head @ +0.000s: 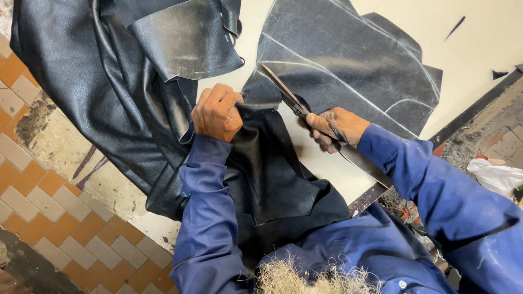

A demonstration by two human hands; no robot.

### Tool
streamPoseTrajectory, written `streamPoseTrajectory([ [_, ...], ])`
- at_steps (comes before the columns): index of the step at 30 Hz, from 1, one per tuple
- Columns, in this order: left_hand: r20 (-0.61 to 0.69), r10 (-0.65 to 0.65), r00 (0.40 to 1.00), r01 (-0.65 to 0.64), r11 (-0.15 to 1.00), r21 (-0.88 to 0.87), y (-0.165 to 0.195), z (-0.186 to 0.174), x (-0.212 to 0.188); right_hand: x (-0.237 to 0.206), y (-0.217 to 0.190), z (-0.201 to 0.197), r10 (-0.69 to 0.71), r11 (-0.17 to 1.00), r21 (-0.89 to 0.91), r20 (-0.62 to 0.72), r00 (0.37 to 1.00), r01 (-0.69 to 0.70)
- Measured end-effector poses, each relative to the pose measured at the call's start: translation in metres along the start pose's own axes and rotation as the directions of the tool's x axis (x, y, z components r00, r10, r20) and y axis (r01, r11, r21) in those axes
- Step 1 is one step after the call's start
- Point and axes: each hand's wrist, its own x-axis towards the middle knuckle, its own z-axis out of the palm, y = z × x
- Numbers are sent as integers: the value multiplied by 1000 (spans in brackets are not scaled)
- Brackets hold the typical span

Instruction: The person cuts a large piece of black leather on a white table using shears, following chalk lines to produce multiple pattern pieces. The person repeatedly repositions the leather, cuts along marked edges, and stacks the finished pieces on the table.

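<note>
1. Two hands are showing, both in blue sleeves, working over one pale tabletop [515,37].
2. The left hand [217,112] is closing into a tight fist, gripping a gathered edge of the black leather [272,173] that is draping off the table toward the person's chest.
3. The right hand [335,127] is wrapping its fingers shut around the handles of one pair of long scissors [286,93], whose blades are pointing up and left.
4. The scissor blades are lying against the near edge of a flat dark leather sheet [353,60], which is spreading across the tabletop and carrying several pale drawn lines.
5. One large leather hide [71,65] is hanging in folds over the table's left side, with one loose cut panel [186,37] resting on top of it.
6. Three small dark scraps [456,26] are lying apart from one another on the bare table at upper right.
7. Orange and cream floor tiles [27,188] are showing at left, and crumpled white plastic [498,175] is lying on the ground at right.
</note>
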Motion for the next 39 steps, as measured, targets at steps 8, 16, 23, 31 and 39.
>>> streamPoseTrajectory([
  [8, 14, 16, 1000, -16, 999, 35, 0, -2, 1, -4, -12, -20, -60, 934, -357, -68, 996, 32],
  [16, 4, 11, 1000, -11, 1000, 20, -1, 1, 0, 1, -37, -17, -48, 890, -456, -66, 997, 13],
  [23, 35, -9, 999, 8, 1000, 26, 7, 4, -2, -23, -64, -5, -17, 762, -636, -211, 977, -124],
  [31, -1, 79, 997, -75, 954, 289, 100, -32, -34, -157, 32, -83, -294, 878, -474, -437, 850, 60],
  [39, 232, -81, 969, 63, 995, 83, 170, 16, -14, -211, 174, -184, -186, 974, -56, -746, 639, 218],
])
